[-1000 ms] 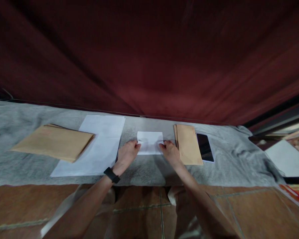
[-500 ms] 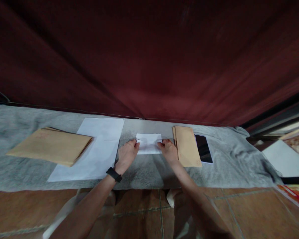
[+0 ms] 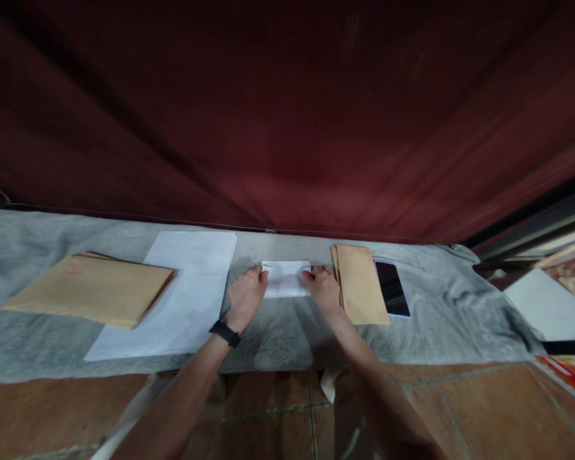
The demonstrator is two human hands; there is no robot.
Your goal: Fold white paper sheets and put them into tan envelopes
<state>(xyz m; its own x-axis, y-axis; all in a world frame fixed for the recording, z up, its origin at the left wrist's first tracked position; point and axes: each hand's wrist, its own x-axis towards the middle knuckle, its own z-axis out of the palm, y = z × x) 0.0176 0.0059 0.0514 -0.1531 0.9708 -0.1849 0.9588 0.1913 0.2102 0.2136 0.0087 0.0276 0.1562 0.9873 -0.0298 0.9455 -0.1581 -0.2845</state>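
"Pinching is what you're doing with both hands, as I read it: thumb of the left hand [image 3: 247,291] at one short edge of the small white paper [image 3: 286,282], thumb of the right hand [image 3: 324,287] at the other. Your fingers curl out of sight behind. Where does the paper lie?"

"In front of you, midway along the grey cloth [image 3: 441,319]. A line or flap shows near its far edge; I can't tell how many layers there are. Judgement: a fold is being set."

"Then how should you work it?"

"Match the corners before pressing. Keep equal tension left and right, or the crease will probably skew. Once it's aligned, hold one side and run a thumb across. The cloth looks soft, so expect some give; press flat and slowly."

"Surface and surroundings?"

"Cloth rumpled toward the right end, smoother near you. On your left, large white sheets [image 3: 199,281] lie partly under the big brown envelopes [image 3: 96,287]. On your right, narrower brown envelopes [image 3: 363,284] sit just beside your right hand; contact unclear. Mind that elbow room. A dark-screened phone [image 3: 391,289] lies beyond them."

"And the room?"

"Dark red drape-like backdrop [image 3: 287,140] behind the cloth, brown tiled floor [image 3: 268,434] below. Light is dim, so check the edges closely."
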